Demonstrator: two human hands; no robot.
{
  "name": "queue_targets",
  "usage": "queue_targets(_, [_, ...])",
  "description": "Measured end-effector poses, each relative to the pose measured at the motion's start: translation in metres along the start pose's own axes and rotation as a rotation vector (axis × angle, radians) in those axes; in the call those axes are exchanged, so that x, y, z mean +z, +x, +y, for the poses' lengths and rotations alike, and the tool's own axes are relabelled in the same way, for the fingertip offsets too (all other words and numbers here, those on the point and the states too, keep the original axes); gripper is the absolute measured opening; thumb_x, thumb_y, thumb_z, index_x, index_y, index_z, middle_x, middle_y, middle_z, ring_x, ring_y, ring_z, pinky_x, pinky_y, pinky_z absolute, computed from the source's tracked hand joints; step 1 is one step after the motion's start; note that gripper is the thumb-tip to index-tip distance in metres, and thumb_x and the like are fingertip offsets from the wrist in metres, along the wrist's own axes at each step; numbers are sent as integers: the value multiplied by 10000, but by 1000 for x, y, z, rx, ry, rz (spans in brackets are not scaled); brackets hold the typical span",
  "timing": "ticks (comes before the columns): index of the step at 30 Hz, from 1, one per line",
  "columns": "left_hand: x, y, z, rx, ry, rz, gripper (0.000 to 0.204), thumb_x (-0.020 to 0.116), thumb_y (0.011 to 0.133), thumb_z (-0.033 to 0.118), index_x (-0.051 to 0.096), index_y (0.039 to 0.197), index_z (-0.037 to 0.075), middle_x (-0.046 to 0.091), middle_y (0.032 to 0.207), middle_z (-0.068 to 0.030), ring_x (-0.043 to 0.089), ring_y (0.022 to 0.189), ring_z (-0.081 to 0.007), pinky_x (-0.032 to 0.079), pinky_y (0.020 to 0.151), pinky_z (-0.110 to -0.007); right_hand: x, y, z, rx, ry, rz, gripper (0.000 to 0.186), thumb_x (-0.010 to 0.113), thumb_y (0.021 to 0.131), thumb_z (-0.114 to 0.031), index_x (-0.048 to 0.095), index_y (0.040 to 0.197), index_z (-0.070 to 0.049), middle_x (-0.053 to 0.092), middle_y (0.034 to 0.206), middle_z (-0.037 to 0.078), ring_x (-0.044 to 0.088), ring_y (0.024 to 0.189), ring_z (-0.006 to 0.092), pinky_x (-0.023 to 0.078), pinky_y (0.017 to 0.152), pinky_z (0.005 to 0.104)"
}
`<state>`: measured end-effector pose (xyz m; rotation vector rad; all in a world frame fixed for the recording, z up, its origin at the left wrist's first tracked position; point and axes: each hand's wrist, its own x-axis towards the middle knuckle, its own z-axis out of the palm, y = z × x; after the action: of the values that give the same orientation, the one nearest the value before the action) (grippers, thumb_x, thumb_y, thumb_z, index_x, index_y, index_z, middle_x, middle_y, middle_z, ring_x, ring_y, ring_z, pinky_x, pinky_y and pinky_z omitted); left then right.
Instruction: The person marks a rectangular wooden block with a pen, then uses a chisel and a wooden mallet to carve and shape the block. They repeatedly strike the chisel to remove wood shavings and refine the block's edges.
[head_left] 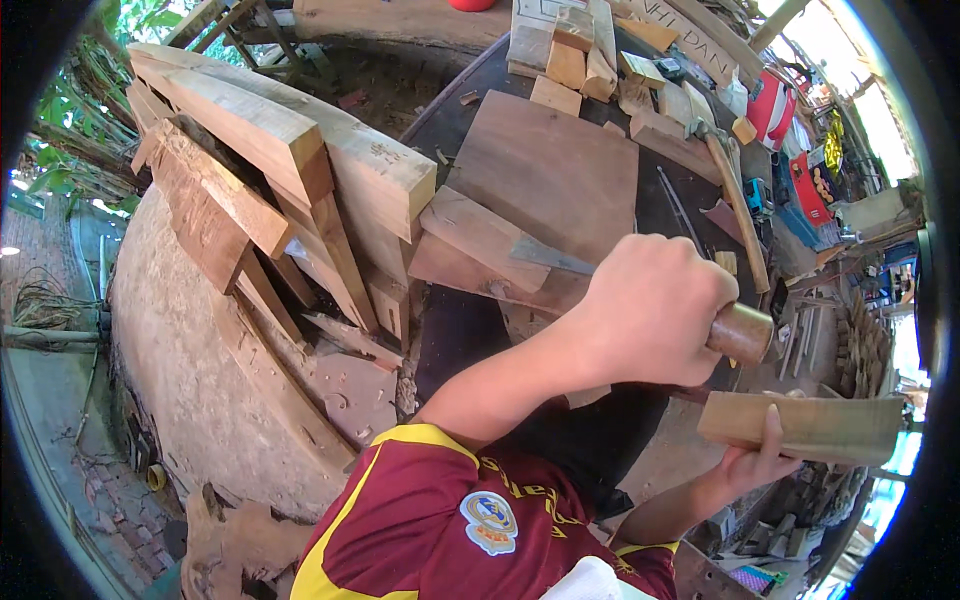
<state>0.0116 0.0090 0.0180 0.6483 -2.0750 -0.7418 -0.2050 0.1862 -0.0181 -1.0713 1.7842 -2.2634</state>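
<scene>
My left hand (660, 305) is closed in a fist around a chisel. Its round brown wooden handle (741, 334) sticks out behind the fist. On the other side, the flat grey blade (550, 258) reaches toward a pale wooden piece (475, 235) with a slanted end. Whether blade and wood touch, I cannot tell. Lower at the right, my right hand (765, 458) grips a thick, squared wooden block (820, 428), with one finger laid up across its side. A broad brown board (550, 165) lies beyond the slanted piece on the dark worktop.
Thick timber beams (375, 165) lean together at the left, beside a large pale stone-like slab (170, 330). Offcuts (567, 65) crowd the worktop's far end. A long wooden-handled tool (738, 210) lies at the right, near dark thin rods (680, 208) and a red case (770, 108).
</scene>
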Motion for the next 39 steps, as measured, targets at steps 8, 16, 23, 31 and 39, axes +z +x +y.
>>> queue_targets(8, [1,-2,4,13,-68,-4,181,702,523,161,572,620,83,581,580,-146,613,613,-398,484,544,-471,-16,2,0,-137,-14,-163,654,687,716,102,459,1329,68,586,1225,206,596,1110,297,551,911,406])
queue_targets(16, [-6,3,4,-2,-143,53,181,691,513,163,563,598,68,565,560,-156,604,592,-403,477,533,-466,-1,40,-27,-272,-90,-14,705,765,728,-17,437,1350,23,492,1353,268,617,1071,338,492,1002,459])
queue_targets(23, [-4,5,3,-52,-88,-70,204,714,510,193,625,624,49,607,623,-174,639,636,-375,498,566,-454,20,39,-35,-338,-762,-231,641,785,731,-1,497,1302,54,624,1171,178,633,1019,258,514,916,372])
queue_targets(31, [7,0,1,-28,-52,-37,188,706,506,185,606,623,76,594,583,-153,632,601,-382,491,546,-465,16,-7,6,-342,-707,-328,524,715,780,23,515,1263,64,618,1157,171,629,1023,244,547,866,355])
queue_targets(39, [7,-1,3,-18,-12,-36,186,710,506,181,603,610,70,584,571,-157,628,602,-386,493,548,-459,2,-4,13,-28,-189,88,706,738,737,-44,420,1362,37,515,1346,218,565,1169,354,487,995,463])
